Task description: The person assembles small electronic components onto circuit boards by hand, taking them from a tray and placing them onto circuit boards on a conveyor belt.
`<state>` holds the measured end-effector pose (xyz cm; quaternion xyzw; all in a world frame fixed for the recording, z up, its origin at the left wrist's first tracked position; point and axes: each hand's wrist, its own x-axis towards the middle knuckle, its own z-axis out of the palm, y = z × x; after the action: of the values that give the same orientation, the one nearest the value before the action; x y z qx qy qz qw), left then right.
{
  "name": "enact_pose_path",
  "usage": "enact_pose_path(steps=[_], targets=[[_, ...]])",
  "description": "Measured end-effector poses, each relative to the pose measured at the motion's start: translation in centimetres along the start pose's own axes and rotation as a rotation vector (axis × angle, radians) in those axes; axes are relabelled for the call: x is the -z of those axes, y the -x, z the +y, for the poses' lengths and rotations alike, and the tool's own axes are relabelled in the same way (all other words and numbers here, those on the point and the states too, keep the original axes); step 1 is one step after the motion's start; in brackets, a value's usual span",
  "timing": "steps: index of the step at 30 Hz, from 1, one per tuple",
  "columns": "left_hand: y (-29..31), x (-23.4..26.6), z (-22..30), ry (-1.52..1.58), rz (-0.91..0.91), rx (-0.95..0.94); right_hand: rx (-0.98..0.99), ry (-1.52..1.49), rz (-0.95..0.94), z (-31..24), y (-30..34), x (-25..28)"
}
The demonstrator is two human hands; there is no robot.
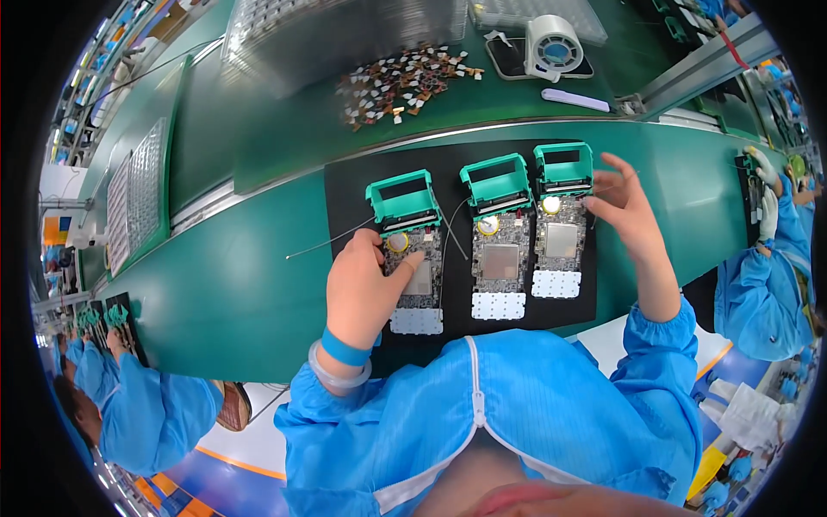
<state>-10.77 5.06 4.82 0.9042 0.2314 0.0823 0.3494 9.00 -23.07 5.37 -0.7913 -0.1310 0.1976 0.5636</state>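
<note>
Three circuit boards lie on a black mat [345,194], each with a green plastic frame at its far end and a white perforated strip at its near end. My left hand [357,280] is closed on the left circuit board [419,280], its thumb across the face and its fingers at the left edge. My right hand [633,211] is beside the right board's green frame [564,165], fingers apart and partly curled. Nothing shows in it, though some fingertips are hidden. The middle circuit board [500,261] lies untouched. Thin wires extend from the frames.
Behind a metal rail lie a pile of small connector parts [405,82], a white fan [554,47] and a lilac pen-like tool [575,100]. Clear trays [142,189] stand at the left. Blue-sleeved co-workers [155,414] sit at both sides, with one gloved hand [762,168] at far right.
</note>
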Motion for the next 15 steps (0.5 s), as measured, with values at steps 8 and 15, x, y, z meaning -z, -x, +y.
enact_pose_path(steps=[8,15], targets=[[-1.8,-0.4,0.9,0.292,-0.098,0.167,0.770,0.569,0.040,-7.7,-4.9,-7.0],[-3.8,-0.6,1.5,0.627,-0.086,0.188,0.730,0.870,0.074,-6.8,-13.8,-16.0]])
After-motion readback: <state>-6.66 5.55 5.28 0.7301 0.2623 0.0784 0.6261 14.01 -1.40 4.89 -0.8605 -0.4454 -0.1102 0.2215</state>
